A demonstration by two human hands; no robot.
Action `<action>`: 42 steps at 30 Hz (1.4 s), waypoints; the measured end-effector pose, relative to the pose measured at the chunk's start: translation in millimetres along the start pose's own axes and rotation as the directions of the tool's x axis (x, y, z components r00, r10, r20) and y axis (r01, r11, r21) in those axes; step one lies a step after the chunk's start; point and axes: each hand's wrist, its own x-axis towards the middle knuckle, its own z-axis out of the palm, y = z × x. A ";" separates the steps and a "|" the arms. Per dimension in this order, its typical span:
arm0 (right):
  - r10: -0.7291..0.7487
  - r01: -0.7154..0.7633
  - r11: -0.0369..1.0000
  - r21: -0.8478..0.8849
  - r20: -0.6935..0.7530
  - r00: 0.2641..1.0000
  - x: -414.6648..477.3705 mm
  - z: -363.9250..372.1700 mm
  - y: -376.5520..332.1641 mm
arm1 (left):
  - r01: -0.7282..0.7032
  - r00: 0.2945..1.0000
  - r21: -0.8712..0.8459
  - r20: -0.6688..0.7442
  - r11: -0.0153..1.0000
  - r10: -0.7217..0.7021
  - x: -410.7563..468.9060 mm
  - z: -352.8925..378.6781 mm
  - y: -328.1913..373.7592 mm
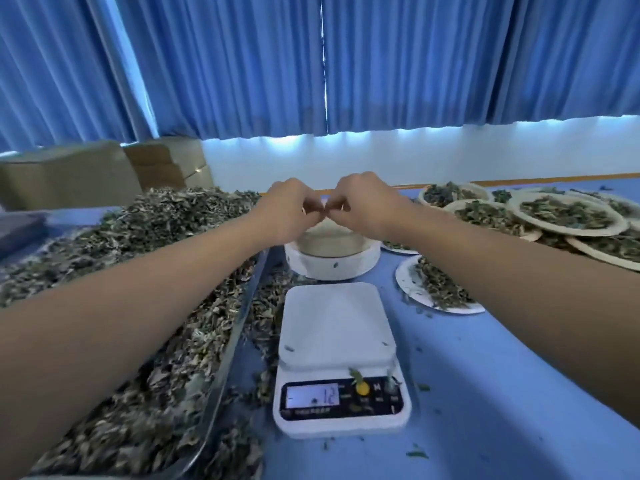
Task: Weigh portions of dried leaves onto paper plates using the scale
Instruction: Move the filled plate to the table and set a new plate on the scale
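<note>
A white digital scale [335, 323] sits on the blue table in front of me with nothing on its platform. Its display [313, 396] shows lit digits. Behind it, a stack of blank paper plates [329, 242] stands in a white round holder [330, 266]. My left hand [289, 211] and my right hand [365, 206] meet above that stack, fingers curled, pinching the pale edge of the top paper plate [325, 204] between them. A big heap of dried leaves [138, 299] fills a metal tray [242, 306] on the left.
Several paper plates with leaf portions [568, 214] overlap at the right back; one more filled plate [438, 289] lies right of the scale. Loose leaf bits scatter over the blue table [485, 393]. Cardboard boxes [69, 174] stand at the back left, under blue curtains.
</note>
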 end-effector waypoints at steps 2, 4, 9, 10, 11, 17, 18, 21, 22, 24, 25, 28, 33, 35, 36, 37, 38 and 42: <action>-0.072 0.078 0.995 -0.061 0.100 0.992 5.8 6.8 -6.7 | -0.071 0.997 0.045 0.045 0.996 0.069 -10.0 -2.8 -21.0; -0.096 0.119 0.985 -0.122 0.177 0.980 8.4 11.1 -9.8 | -0.136 0.988 0.075 0.085 0.988 0.129 -14.6 1.0 -36.0; -0.124 0.152 0.982 -0.114 0.221 0.967 10.0 7.4 -7.8 | -0.214 0.976 0.089 0.051 0.973 0.210 -14.5 11.6 -49.4; -0.133 0.161 0.981 -0.105 0.236 0.963 9.0 5.6 -6.6 | -0.230 0.973 0.078 0.047 0.970 0.227 -13.6 12.5 -49.2; -0.138 0.168 0.980 -0.104 0.248 0.959 7.5 3.9 -5.3 | -0.247 0.969 0.071 0.041 0.966 0.245 -12.7 13.4 -48.7; -0.162 0.209 0.964 -0.164 0.261 0.952 0.6 1.8 0.2 | -0.331 0.943 0.003 0.030 0.944 0.331 -7.1 20.9 -44.7; -0.165 0.222 0.955 -0.195 0.272 0.948 0.4 1.3 -0.6 | -0.338 0.940 -0.005 0.038 0.941 0.338 -6.0 22.0 -43.9; -0.191 0.284 0.908 -0.307 0.300 0.935 -2.0 0.2 -5.7 | -0.346 0.937 -0.010 0.054 0.938 0.346 -4.4 22.9 -43.6; -0.208 0.306 0.892 -0.332 0.301 0.931 -3.4 -0.1 -7.3 | -0.351 0.935 -0.012 0.055 0.936 0.351 -4.3 22.4 -43.9; -0.243 0.340 0.866 -0.365 0.288 0.926 -6.3 -1.1 -8.7 | -0.361 0.931 -0.020 0.046 0.932 0.362 -4.4 20.7 -44.0; -0.261 0.351 0.858 -0.375 0.270 0.927 -7.4 -2.2 -8.7 | -0.362 0.931 -0.025 0.038 0.932 0.363 -4.2 19.5 -44.1; -0.294 0.359 0.848 -0.390 0.217 0.931 -7.7 -6.9 -5.9 | -0.342 0.939 -0.021 0.017 0.939 0.343 -3.1 14.2 -43.2; -0.286 0.329 0.853 -0.405 0.164 0.944 -8.0 -13.3 -2.4 | -0.325 0.945 -0.019 -0.037 0.945 0.324 -7.3 6.6 -36.5; -0.301 0.335 0.858 -0.389 0.149 0.942 -15.3 -14.2 -3.1 | -0.324 0.945 -0.011 -0.037 0.946 0.324 -14.8 5.7 -32.1; -0.330 0.352 0.863 -0.362 0.122 0.936 -21.3 -13.3 -4.2 | -0.333 0.942 -0.009 -0.036 0.943 0.333 -21.0 5.5 -30.1; -0.378 0.378 0.866 -0.326 0.067 0.923 -28.6 -11.0 -5.7 | -0.346 0.938 -0.010 -0.037 0.938 0.346 -29.1 5.2 -29.0; -0.429 0.404 0.864 -0.300 -0.018 0.903 -37.2 -7.5 -6.6 | -0.362 0.932 -0.015 -0.037 0.932 0.361 -38.8 4.9 -28.1; -0.347 0.291 0.938 -0.189 -0.528 0.775 -82.5 20.3 -5.7 | -0.418 0.908 -0.041 0.017 0.907 0.419 -85.4 6.5 -22.4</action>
